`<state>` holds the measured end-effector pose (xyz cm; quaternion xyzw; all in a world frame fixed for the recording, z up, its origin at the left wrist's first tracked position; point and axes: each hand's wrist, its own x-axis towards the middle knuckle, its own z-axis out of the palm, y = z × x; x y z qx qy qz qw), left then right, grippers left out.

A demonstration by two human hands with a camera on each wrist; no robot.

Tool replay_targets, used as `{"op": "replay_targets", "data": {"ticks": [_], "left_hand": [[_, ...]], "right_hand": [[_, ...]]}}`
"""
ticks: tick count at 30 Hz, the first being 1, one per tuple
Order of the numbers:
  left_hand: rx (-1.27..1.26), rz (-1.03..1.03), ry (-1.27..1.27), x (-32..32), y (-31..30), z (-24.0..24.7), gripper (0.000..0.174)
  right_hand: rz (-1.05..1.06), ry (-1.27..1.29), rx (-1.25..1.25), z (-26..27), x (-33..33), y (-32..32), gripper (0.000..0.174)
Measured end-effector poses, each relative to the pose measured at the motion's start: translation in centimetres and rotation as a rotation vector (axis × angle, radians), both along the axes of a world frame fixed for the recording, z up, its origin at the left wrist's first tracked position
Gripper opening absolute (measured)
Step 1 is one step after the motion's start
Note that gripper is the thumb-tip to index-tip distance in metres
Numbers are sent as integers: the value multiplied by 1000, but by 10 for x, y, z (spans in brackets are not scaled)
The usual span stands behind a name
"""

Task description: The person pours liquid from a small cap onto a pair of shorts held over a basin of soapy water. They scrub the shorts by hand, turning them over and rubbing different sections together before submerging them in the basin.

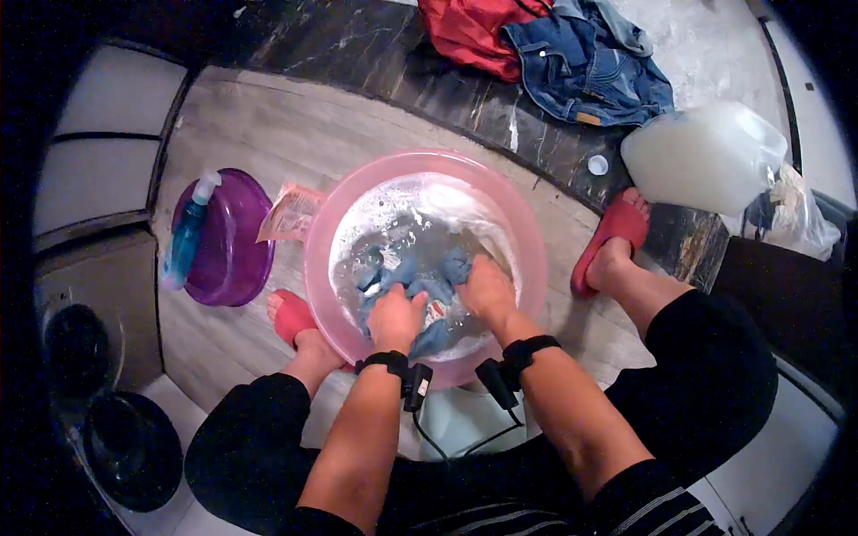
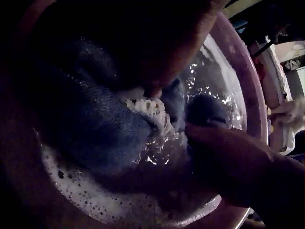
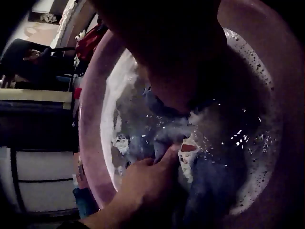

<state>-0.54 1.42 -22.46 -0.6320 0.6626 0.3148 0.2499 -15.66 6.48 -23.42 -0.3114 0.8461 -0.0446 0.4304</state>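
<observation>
A wet blue denim garment point(image 1: 429, 338) with frayed white edges point(image 2: 153, 110) lies bunched in cloudy, sudsy water inside a pink basin point(image 1: 323, 207). My left hand point(image 1: 396, 317) grips the garment on the near left side, thumb toward the middle. A red-and-white patch point(image 3: 188, 148) shows on the denim close to that thumb. On the right, my right hand point(image 1: 489, 288) holds another bunched part point(image 1: 456, 265) of the cloth at the water's surface. Its fingertips are partly hidden by denim and water. White foam point(image 1: 447, 198) gathers along the far inner wall.
Left of the basin, a purple tub point(image 1: 234, 237) holds a bottle of blue liquid point(image 1: 185, 237). A printed packet point(image 1: 293, 214) touches the basin's rim. Beyond, a dark marble ledge point(image 1: 375, 76) bears denim clothing point(image 1: 581, 71), red cloth point(image 1: 478, 36) and a large white jug point(image 1: 697, 156).
</observation>
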Motion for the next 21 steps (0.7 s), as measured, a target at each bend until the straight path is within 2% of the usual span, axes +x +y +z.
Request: {"op": "replay_targets", "data": {"ticks": [2, 5, 8, 11, 14, 17, 20, 21], "left_hand": [[19, 12, 6, -6, -3, -6, 45], [17, -13, 17, -7, -6, -24, 37], [19, -84, -50, -1, -10, -45, 35], [74, -56, -8, -1, -17, -32, 39], [178, 4, 47, 5, -26, -30, 49], [278, 53, 227, 22, -25, -33, 62], [279, 83, 307, 35, -20, -8, 78], [311, 93, 359, 45, -21, -15, 78]], "right_hand": [[17, -45, 75, 4, -1, -5, 34], [115, -19, 156, -29, 4, 2, 28], [239, 9, 227, -36, 8, -1, 28], [206, -6, 216, -33, 4, -6, 31], [90, -88, 21, -33, -2, -3, 35], [-97, -133, -103, 0, -8, -10, 40], [-262, -298, -232, -29, -18, -9, 45], [-266, -300, -232, -24, -25, -14, 46]]}}
